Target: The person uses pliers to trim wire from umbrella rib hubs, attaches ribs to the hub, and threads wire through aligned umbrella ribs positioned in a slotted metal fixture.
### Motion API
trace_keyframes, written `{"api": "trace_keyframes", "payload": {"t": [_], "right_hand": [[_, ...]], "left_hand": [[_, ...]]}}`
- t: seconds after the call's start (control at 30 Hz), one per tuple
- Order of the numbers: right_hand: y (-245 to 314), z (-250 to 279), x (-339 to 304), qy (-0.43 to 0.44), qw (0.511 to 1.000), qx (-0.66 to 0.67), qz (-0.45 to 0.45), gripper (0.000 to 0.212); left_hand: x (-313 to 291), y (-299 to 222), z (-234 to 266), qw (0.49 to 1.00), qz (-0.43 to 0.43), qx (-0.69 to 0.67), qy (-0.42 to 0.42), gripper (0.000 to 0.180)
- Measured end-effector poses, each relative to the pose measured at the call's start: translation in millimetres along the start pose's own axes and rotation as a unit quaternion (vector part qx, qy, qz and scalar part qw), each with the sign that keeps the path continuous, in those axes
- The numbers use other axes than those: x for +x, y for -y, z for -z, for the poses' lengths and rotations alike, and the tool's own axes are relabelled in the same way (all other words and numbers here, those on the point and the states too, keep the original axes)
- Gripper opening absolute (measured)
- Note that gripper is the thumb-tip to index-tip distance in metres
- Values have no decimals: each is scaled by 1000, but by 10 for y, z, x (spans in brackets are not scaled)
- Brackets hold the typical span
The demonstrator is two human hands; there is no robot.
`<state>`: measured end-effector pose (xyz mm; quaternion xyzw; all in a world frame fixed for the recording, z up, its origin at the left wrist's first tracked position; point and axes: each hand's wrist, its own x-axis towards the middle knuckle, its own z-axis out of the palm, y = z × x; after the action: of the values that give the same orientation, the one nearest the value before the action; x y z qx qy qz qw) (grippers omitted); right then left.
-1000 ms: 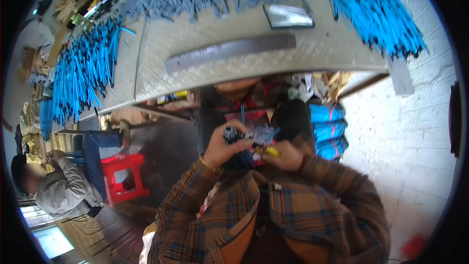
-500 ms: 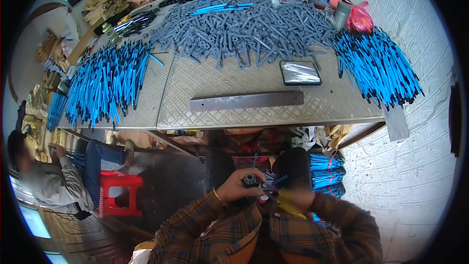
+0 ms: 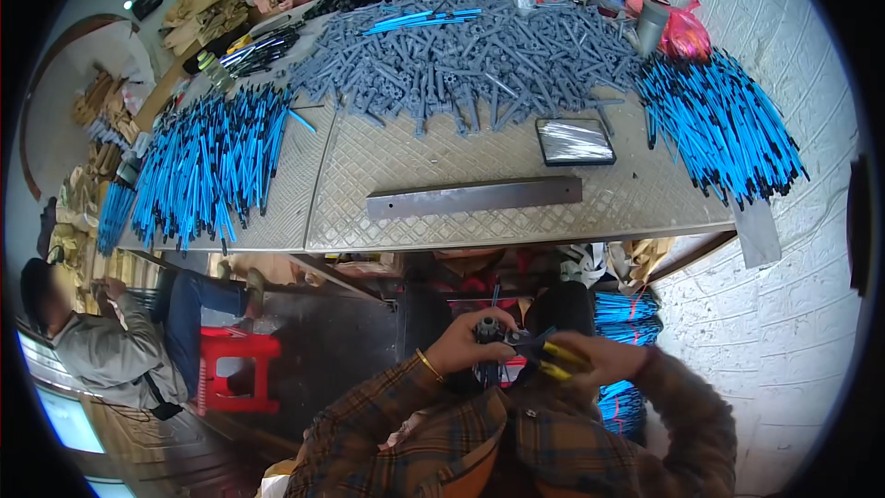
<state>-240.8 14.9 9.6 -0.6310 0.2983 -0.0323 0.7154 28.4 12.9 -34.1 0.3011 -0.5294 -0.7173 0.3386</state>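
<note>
Above my lap, my left hand [image 3: 458, 348] is closed around a dark grey plastic part [image 3: 489, 326] with a round, knobbed end turned up. Pliers with yellow handles [image 3: 564, 371] are in my right hand [image 3: 606, 361], and the handles stand apart. Their dark jaws reach to the grey part beside my left thumb. Whether the jaws grip anything there is too small to make out. Thin blue and dark rods show near my knees, partly hidden by the hands.
Beyond my knees stands a table [image 3: 341, 231] with a metal bar [image 3: 475, 197], a black tray of silvery pins [image 3: 573, 141], a heap of grey plastic parts [image 3: 461, 65] and blue rod piles [image 3: 214, 161] [image 3: 724, 129]. A person sits at left near a red stool [image 3: 238, 345]; others sit across.
The pliers' yellow handles now show spread apart, where they were blurred and close together before. My right hand has shifted a little right and up. The whole view has moved slightly.
</note>
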Motion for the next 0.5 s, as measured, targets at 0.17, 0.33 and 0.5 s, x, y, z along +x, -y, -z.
{"api": "trace_keyframes", "payload": {"t": [0.17, 0.33, 0.5], "right_hand": [[-120, -30, -117, -55, 974, -146, -164, 57], [-861, -173, -151, -8, 997, 20, 78, 54], [109, 90, -170, -80, 980, -180, 20, 60]], "left_hand": [[59, -69, -35, 1000, 12, -19, -2, 35], [83, 13, -93, 997, 1, 24, 74, 34], [132, -2, -45, 1000, 8, 12, -14, 35]]}}
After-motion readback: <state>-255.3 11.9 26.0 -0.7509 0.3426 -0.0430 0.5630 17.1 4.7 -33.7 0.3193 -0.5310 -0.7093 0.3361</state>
